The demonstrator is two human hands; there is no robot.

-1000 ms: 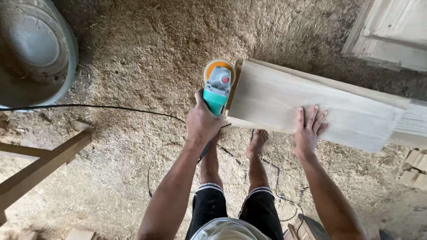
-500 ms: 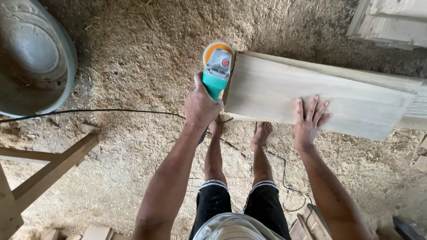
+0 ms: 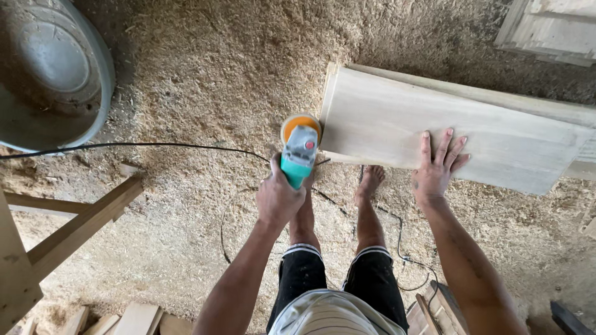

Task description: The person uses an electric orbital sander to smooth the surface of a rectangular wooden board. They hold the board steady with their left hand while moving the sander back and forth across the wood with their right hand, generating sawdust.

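My left hand (image 3: 279,197) grips the teal-and-grey grinder with its orange disc (image 3: 299,146), just off the left end of the pale wooden plank (image 3: 397,121); my right hand (image 3: 437,167) lies spread flat on the near edge of that plank, which runs left to right.

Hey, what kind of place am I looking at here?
Probably a woodworking shop: sawdust covers the floor, the right hand steadies a pale plank, and the left hand holds a corded sander.

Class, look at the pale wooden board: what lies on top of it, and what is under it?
The right hand rests flat on the wooden board. Below its near edge, sawdust floor and a bare foot show; the board covers the rest.
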